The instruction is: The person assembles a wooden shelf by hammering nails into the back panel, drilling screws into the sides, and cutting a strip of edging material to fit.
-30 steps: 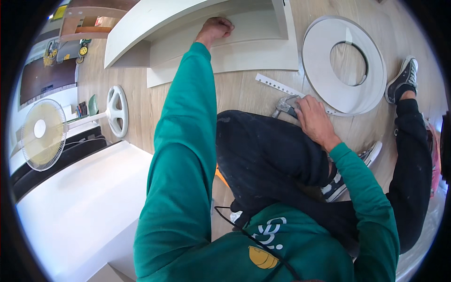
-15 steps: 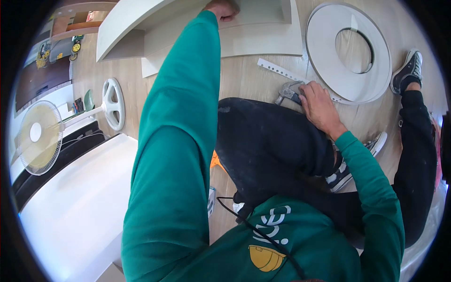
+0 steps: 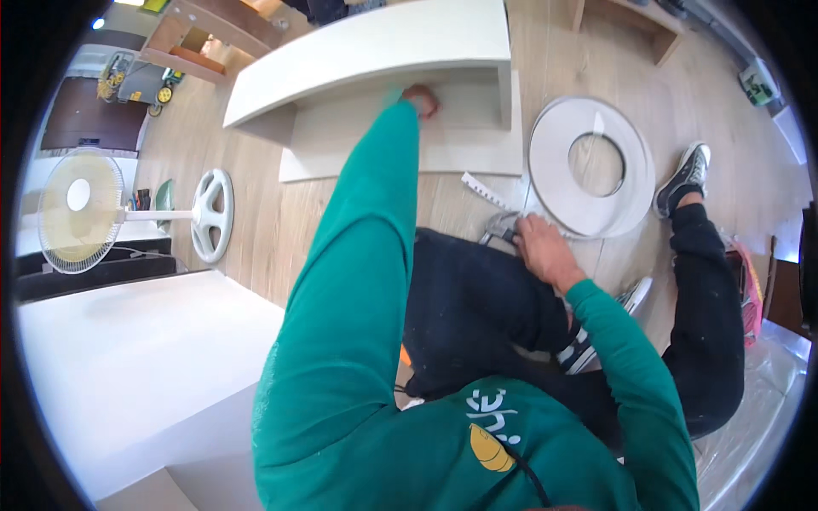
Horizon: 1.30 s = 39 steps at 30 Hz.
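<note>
My left arm stretches far forward, and my left hand (image 3: 422, 100) is inside the open face of a white cabinet (image 3: 366, 49) lying on the floor. Its fingers look curled; blur and distance hide whatever they may hold. Beside my bent knee, my right hand (image 3: 547, 249) is closed over the handle of a claw hammer (image 3: 501, 228), whose metal head shows past the fingers. Under and beyond the hammer runs a white perforated strip (image 3: 486, 192). A wide coil of pale edge banding (image 3: 550, 157) lies flat just beyond my right hand.
At left stand a white pedestal fan (image 3: 78, 209) with a wheel-like base (image 3: 213, 215) and a large white panel (image 3: 136, 358). Wooden furniture parts (image 3: 183, 51) are at the far left, another wooden piece (image 3: 635, 25) at the far right. Clear plastic sheeting (image 3: 750, 417) lies at right.
The view has shifted so that more of the far floor and the whole cabinet show. My left hand stays within the cabinet; my right hand stays on the hammer.
</note>
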Tool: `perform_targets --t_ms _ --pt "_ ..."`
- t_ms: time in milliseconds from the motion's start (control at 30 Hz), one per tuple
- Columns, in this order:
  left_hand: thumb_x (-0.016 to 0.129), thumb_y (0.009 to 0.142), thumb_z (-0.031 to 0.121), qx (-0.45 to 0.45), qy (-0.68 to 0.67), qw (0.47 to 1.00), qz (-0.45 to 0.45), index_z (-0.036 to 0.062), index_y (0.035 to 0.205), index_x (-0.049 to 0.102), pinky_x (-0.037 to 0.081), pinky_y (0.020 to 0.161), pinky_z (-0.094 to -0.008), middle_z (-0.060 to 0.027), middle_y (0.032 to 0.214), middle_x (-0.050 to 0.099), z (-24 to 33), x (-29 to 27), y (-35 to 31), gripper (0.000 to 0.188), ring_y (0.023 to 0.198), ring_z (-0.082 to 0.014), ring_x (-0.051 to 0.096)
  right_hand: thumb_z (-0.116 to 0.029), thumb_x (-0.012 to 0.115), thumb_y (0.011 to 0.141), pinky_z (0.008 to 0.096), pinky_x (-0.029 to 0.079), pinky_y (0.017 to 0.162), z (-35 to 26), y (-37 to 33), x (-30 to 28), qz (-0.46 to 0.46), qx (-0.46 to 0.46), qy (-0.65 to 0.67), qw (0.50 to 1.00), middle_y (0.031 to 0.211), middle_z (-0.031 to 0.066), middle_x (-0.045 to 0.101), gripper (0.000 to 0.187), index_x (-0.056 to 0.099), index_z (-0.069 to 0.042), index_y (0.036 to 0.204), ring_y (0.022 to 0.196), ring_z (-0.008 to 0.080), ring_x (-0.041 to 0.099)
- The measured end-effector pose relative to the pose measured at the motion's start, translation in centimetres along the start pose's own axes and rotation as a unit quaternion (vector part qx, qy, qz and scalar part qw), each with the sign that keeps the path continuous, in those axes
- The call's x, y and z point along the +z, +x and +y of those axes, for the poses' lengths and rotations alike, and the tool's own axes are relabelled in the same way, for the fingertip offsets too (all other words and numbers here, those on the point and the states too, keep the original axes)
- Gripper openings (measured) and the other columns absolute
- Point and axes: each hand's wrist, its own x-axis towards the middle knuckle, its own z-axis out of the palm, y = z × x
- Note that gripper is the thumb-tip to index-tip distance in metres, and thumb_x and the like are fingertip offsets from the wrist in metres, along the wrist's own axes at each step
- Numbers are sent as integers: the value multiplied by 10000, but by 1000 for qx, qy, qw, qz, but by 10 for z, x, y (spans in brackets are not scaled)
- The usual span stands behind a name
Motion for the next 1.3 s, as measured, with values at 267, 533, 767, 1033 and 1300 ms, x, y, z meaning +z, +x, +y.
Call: perform_targets --t_ms 267,533,767,1033,1300 --pt "784 806 109 -180 -525 729 399 55 977 696 547 873 -436 -178 1066 656 69 64 -109 200 960 -338 656 -156 663 921 511 502 900 27 -26 0 -74 23 54 996 1086 239 575 334 515 15 1167 1064 438 589" --pt "732 894 252 -105 -382 747 535 74 1193 688 387 1090 -540 -154 1298 571 113 54 -149 351 1234 -361 520 -252 531 1044 608 466 778 -20 36 -55 -46 144 102 983 959 323 653 284 489 4 1161 935 537 624" --pt "605 914 636 -140 -287 815 484 35 1536 418 121 1226 -663 -177 1602 396 146 57 -119 885 1537 -412 239 -287 439 1090 643 452 739 -3 164 -61 122 90 26 988 844 367 647 309 483 12 1154 853 568 623" --pt "622 904 610 -131 -309 803 493 -42 1521 397 93 1231 -666 -194 1604 387 147 61 -121 925 1535 -412 237 -310 432 1086 649 495 757 2 214 -45 103 87 -39 990 870 357 673 327 480 2 1174 866 553 654" --pt "619 922 548 -136 -278 795 522 -46 1528 394 157 1211 -650 -216 1579 411 149 57 -122 878 1490 -403 307 -321 419 1082 638 500 839 19 225 -47 72 93 -72 990 940 371 676 348 486 -1 1200 944 571 643"
